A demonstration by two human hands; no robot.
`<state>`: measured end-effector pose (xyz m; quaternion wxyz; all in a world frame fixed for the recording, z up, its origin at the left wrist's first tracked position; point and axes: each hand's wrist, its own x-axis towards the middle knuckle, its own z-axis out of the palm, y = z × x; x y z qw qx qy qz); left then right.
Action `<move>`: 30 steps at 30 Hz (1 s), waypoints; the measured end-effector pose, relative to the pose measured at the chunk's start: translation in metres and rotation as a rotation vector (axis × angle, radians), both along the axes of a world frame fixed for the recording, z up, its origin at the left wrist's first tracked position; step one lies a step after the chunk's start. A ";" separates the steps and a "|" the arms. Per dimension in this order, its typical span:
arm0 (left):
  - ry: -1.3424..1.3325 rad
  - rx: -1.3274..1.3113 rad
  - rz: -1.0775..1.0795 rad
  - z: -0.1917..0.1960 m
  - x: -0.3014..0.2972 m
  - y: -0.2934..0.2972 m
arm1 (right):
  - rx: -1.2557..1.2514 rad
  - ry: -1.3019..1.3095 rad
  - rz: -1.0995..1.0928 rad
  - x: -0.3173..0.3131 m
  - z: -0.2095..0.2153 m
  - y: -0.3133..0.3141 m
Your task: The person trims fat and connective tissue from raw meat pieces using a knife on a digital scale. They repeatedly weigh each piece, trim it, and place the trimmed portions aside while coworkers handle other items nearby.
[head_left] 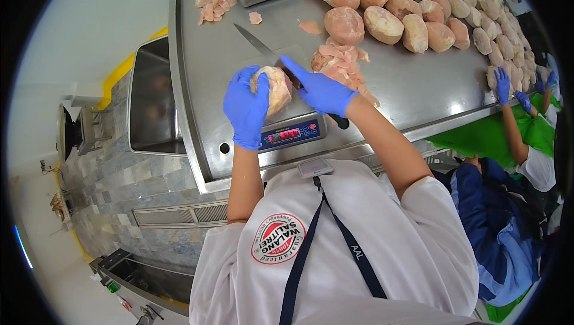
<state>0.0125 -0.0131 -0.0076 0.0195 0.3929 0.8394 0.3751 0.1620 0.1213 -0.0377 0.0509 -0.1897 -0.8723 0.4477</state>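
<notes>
The tabletop is shiny smooth metal. The gloves look like thin blue rubber. The raw chicken piece looks wet and soft.

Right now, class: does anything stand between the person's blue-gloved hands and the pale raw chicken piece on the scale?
Nothing visible does. The left hand already grips the pale raw chicken piece, and the right hand presses a long steel knife against it.

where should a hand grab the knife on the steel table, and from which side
Judging by its pose, take the knife by its dark handle, the end nearest the person, coming from the near right. The blade points away to the far left, and the right hand already lies over the handle end, while the left hand steadies the chicken piece.
</notes>
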 end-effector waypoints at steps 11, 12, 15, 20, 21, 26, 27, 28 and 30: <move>-0.166 0.052 -0.013 -0.002 -0.025 -0.012 | -0.226 -0.254 -0.058 0.027 0.021 -0.028; -0.201 0.044 -0.030 0.000 -0.026 -0.012 | -0.134 -0.237 -0.083 0.037 0.017 -0.022; -0.311 0.190 -0.075 -0.016 -0.039 -0.020 | 0.123 -0.158 -0.189 0.068 -0.011 -0.002; -0.397 0.371 -0.017 0.009 -0.056 -0.042 | 0.153 -0.136 -0.433 0.094 0.027 0.005; -0.418 0.381 -0.015 0.013 -0.060 -0.045 | 0.162 -0.052 -0.472 0.101 0.023 0.003; -0.369 0.266 -0.078 0.046 -0.056 -0.058 | -0.006 0.226 -0.689 0.110 -0.001 0.009; -0.359 0.247 -0.092 0.045 -0.058 -0.057 | -0.021 0.211 -0.692 0.109 -0.007 0.013; -0.346 0.230 -0.121 0.049 -0.060 -0.053 | -0.031 0.203 -0.709 0.110 -0.010 0.018; -0.389 0.090 -0.091 0.051 -0.050 -0.049 | 0.047 0.396 -0.689 0.104 -0.024 0.018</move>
